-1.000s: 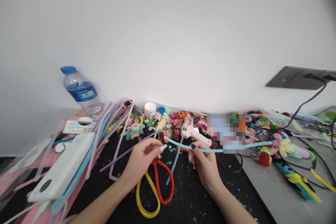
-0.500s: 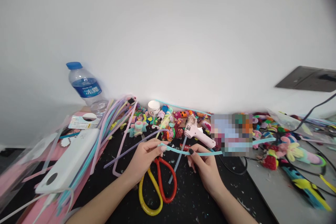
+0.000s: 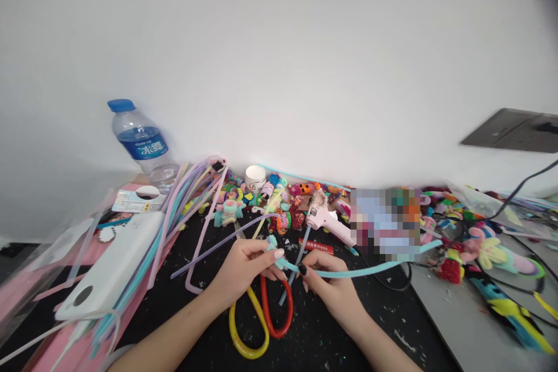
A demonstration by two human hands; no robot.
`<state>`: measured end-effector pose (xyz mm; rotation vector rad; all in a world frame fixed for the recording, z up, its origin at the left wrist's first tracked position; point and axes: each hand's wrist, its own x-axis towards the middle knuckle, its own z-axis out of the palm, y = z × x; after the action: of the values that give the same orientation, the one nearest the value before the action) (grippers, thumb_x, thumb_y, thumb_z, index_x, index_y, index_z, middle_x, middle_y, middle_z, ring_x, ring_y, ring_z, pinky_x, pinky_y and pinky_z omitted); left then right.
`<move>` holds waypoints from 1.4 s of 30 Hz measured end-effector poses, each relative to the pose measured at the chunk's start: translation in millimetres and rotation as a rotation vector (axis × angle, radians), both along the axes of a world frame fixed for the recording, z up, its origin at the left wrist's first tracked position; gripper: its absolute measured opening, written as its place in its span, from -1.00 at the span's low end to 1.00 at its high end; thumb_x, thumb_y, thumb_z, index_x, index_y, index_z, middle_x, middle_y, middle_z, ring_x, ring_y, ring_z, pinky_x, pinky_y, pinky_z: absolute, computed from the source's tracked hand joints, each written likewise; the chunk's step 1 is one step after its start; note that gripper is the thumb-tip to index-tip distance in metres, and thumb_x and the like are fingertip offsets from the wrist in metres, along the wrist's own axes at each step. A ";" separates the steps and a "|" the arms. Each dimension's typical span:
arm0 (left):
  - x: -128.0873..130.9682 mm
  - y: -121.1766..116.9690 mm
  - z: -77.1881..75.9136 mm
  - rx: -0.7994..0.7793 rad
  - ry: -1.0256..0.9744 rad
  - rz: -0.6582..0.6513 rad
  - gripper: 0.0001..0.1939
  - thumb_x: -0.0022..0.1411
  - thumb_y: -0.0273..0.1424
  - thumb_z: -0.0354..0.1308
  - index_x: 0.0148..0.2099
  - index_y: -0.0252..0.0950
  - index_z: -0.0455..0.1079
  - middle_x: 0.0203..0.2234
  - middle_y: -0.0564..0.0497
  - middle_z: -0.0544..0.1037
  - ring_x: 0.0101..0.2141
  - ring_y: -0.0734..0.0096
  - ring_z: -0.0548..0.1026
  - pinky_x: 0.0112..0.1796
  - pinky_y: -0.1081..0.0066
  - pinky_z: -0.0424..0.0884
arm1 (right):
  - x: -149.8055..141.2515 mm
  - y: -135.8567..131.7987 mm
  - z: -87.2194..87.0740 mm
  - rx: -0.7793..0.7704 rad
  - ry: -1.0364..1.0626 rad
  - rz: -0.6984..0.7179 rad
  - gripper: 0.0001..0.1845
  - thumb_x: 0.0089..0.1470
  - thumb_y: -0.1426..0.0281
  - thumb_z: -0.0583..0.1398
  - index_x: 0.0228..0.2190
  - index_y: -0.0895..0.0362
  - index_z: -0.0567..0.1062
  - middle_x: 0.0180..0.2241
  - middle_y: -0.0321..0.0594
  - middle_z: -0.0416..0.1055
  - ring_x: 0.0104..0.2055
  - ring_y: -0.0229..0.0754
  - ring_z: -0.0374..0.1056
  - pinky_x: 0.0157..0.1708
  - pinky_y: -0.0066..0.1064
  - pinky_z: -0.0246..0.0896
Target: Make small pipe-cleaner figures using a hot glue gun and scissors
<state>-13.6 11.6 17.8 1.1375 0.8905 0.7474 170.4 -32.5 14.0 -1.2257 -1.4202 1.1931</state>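
Note:
A light blue pipe cleaner (image 3: 361, 272) runs between both hands, its long free part stretching out to the right. My left hand (image 3: 244, 267) pinches its short end, which looks bent or curled at the fingertips. Close by, my right hand (image 3: 326, 282) grips the same strand between thumb and fingers. Under the hands lie scissors (image 3: 249, 354) with one yellow and one red handle loop. Just beyond rests a pale pink glue gun (image 3: 329, 224), a translucent glue stick (image 3: 289, 288) poking from its back. A purple pipe cleaner (image 3: 209, 251) lies left of the scissors.
Small fuzzy figures (image 3: 229, 209) crowd the back along the wall. On the left are a water bottle (image 3: 143, 142), a white power strip (image 3: 108, 264) and bundled pipe cleaners (image 3: 178, 195). A wall socket (image 3: 505, 128) and black cables are at right.
My right hand has moved left and slightly down, closer to my left hand. The blue strand's left end now looks curled at my left fingertips. The view has shifted slightly.

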 end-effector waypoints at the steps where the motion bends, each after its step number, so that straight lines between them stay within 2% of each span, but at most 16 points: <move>1: 0.5 -0.2 0.4 0.003 -0.009 -0.027 -0.74 0.09 -0.26 0.19 -0.47 -0.38 0.45 -0.64 -0.03 0.55 -0.55 0.35 0.54 -0.47 0.46 0.44 | -1.2 -0.4 0.6 0.007 -0.004 0.016 -0.74 0.04 0.30 0.17 -0.60 0.17 0.38 -0.69 -0.36 0.24 -0.65 -0.36 0.11 -0.64 -0.52 -0.04; 7: 3.4 -1.5 -1.6 -0.051 -0.076 -0.065 -0.73 0.09 -0.25 0.18 -0.46 -0.39 0.41 -0.59 -0.05 0.57 -0.57 0.35 0.55 -0.54 0.49 0.42 | -5.3 -2.9 -0.3 0.032 -0.051 0.029 -0.74 0.05 0.35 0.15 -0.62 0.17 0.37 -0.68 -0.35 0.24 -0.63 -0.35 0.14 -0.61 -0.52 0.01; 12: 3.3 -2.6 -5.7 -0.148 -0.094 -0.026 -0.78 0.00 -0.33 0.27 -0.32 -0.37 0.41 -0.59 -0.01 0.57 -0.56 0.37 0.55 -0.54 0.51 0.41 | -5.8 -4.0 -2.0 -0.017 -0.050 0.035 -0.72 0.05 0.33 0.15 -0.63 0.16 0.36 -0.70 -0.37 0.22 -0.64 -0.35 0.11 -0.61 -0.51 -0.01; 15: 3.3 -2.4 -5.0 -0.179 -0.114 -0.023 -0.68 -0.05 -0.41 0.31 -0.21 -0.34 0.37 -0.55 0.04 0.56 -0.52 0.41 0.55 -0.50 0.53 0.41 | -5.3 -3.7 -1.6 -0.017 -0.044 0.024 -0.72 0.05 0.29 0.14 -0.62 0.16 0.36 -0.70 -0.37 0.21 -0.64 -0.35 0.10 -0.61 -0.51 -0.02; 17: 3.7 -1.9 -4.6 -0.163 -0.131 -0.014 -0.64 -0.07 -0.43 0.33 -0.18 -0.32 0.34 -0.54 0.07 0.55 -0.51 0.44 0.54 -0.48 0.54 0.41 | -5.0 -3.6 -0.9 -0.015 -0.045 0.011 -0.71 0.05 0.28 0.14 -0.61 0.16 0.38 -0.70 -0.37 0.21 -0.65 -0.35 0.10 -0.62 -0.51 -0.03; 21: 5.1 -0.9 -6.5 -0.113 -0.156 0.019 -0.74 -0.09 -0.43 0.34 -0.34 -0.34 0.34 -0.60 0.11 0.50 -0.55 0.51 0.48 -0.49 0.55 0.37 | -4.9 -4.0 0.1 -0.007 -0.048 -0.011 -0.70 0.05 0.26 0.14 -0.62 0.16 0.38 -0.71 -0.37 0.20 -0.64 -0.34 0.09 -0.63 -0.51 -0.03; 25: 5.6 -0.9 -8.6 -0.114 -0.155 0.037 -0.81 -0.11 -0.43 0.35 -0.41 -0.39 0.43 -0.65 0.09 0.46 -0.59 0.55 0.41 -0.48 0.53 0.34 | -4.8 -3.8 0.3 0.014 -0.060 -0.010 -0.70 0.06 0.27 0.14 -0.62 0.16 0.39 -0.70 -0.36 0.22 -0.64 -0.34 0.11 -0.62 -0.51 -0.01; 29: 4.2 -1.0 -8.1 -0.136 -0.212 0.032 -0.79 0.02 -0.35 0.27 -0.29 -0.38 0.51 -0.60 0.07 0.44 -0.54 0.56 0.37 -0.43 0.51 0.30 | -4.9 -3.3 0.6 0.000 -0.050 -0.013 -0.69 0.05 0.26 0.14 -0.62 0.16 0.38 -0.71 -0.37 0.21 -0.65 -0.34 0.10 -0.63 -0.51 -0.03; 33: 1.7 -0.4 -8.8 -0.130 -0.245 0.042 -0.69 0.14 -0.28 0.16 -0.11 -0.33 0.48 -0.58 0.07 0.38 -0.53 0.56 0.30 -0.40 0.46 0.27 | -3.8 -3.3 -0.4 0.000 -0.042 -0.029 -0.68 0.05 0.24 0.14 -0.62 0.16 0.38 -0.71 -0.37 0.22 -0.64 -0.34 0.10 -0.62 -0.50 -0.04; 38: 0.5 -0.5 -7.6 0.029 -0.073 0.026 -0.67 0.11 -0.32 0.18 -0.06 -0.32 0.45 -0.55 0.06 0.39 -0.52 0.54 0.28 -0.42 0.48 0.24 | 0.6 -3.9 -4.6 0.021 -0.022 -0.117 -0.69 0.07 0.25 0.12 -0.61 0.15 0.35 -0.70 -0.37 0.21 -0.64 -0.34 0.08 -0.62 -0.50 -0.07; 42: 2.0 -1.1 -3.3 0.067 -0.040 -0.005 -0.72 0.06 -0.38 0.22 -0.14 -0.33 0.45 -0.52 0.08 0.42 -0.51 0.55 0.32 -0.40 0.49 0.27 | 0.9 -3.9 -4.8 0.013 -0.040 -0.087 -0.69 0.07 0.27 0.11 -0.62 0.15 0.32 -0.71 -0.38 0.18 -0.64 -0.34 0.06 -0.62 -0.50 -0.09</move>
<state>-11.6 10.5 14.5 1.1790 0.8337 0.7980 171.3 -36.5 9.2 -1.2953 -1.3870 1.1038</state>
